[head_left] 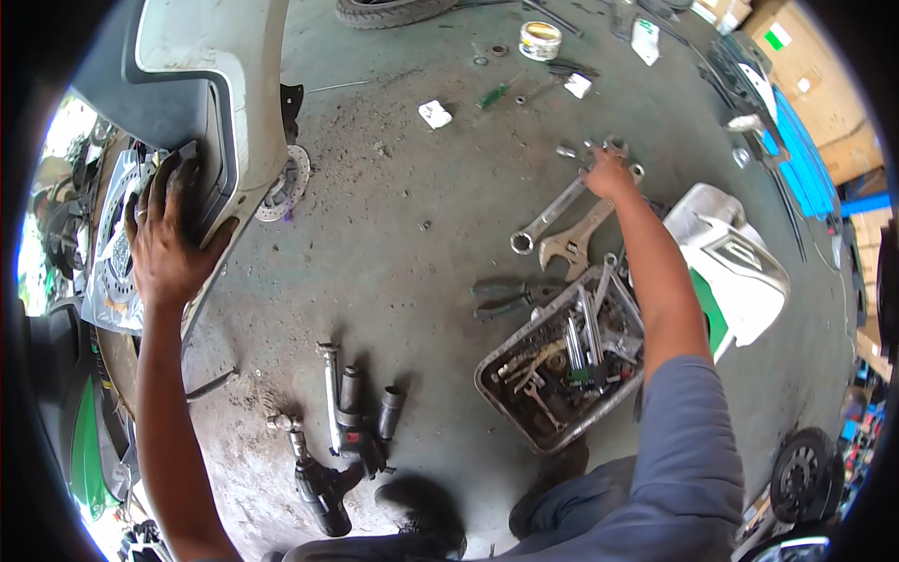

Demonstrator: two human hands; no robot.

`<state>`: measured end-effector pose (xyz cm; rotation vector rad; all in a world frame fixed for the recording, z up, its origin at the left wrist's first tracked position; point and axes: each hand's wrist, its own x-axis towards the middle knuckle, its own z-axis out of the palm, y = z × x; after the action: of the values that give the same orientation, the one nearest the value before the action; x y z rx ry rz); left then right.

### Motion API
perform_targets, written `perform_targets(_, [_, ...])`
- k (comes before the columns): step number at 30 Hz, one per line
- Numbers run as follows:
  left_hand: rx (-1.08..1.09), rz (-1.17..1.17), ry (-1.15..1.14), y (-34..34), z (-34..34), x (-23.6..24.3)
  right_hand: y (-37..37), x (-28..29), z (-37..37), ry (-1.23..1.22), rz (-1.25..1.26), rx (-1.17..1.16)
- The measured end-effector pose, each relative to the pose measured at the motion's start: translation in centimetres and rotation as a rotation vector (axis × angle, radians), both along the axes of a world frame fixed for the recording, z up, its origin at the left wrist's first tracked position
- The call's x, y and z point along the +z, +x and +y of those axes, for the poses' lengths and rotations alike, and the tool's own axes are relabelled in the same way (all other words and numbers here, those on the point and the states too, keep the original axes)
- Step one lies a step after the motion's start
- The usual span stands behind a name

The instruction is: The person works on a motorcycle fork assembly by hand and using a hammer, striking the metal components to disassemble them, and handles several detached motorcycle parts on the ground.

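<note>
My left hand (173, 244) lies with fingers spread on the grey and white body panel (245, 103). Beside its fingers is a drilled brake disc (117, 239) in clear plastic. My right hand (611, 176) reaches down to the floor at the right, fingers apart among loose tools, with nothing seen in it; its fingertips are partly hidden. A long ring spanner (552, 214) and a large adjustable wrench (573, 242) lie just below that hand. Small metal sockets (566, 151) are next to its fingers. Nearer me, a metal tray (479, 373) holds several spanners and small tools.
Pliers (501, 298) lie left of the tray. A power impact wrench (320, 492) and dark tube-shaped parts (391, 412) are near my feet. A white fairing (749, 290) stands at right. Farther off are a screwdriver (493, 95), a white tub (539, 41) and a tyre (393, 11).
</note>
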<state>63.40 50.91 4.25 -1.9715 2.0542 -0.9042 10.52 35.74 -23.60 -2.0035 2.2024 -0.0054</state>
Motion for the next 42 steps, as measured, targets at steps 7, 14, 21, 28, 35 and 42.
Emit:
perform_targets(7, [-0.093,0.003,0.022,0.9,-0.3,0.3,4.2,-6.2,-6.4,-0.117,-0.018,-0.052])
perform_targets(14, [-0.114,0.016,0.066,0.5,-1.1,0.2,6.2,-10.6,-10.1,-0.321,-0.081,-0.106])
perform_targets(21, [-0.158,-0.066,0.071,1.6,-0.9,-0.2,12.1,-7.3,-17.3,-0.287,-0.026,0.1])
perform_targets(28, [-0.136,-0.05,0.066,3.2,-0.1,-0.9,9.8,-8.5,-21.6,-0.087,0.098,-0.007])
perform_targets(35, [-0.181,-0.043,0.056,3.0,-0.6,-0.6,2.7,-6.7,-13.3,-0.008,-0.048,-0.078])
perform_targets(42, [-0.185,-0.028,0.037,3.2,-0.5,-1.0,-1.3,-3.6,-4.2,0.273,0.02,0.225])
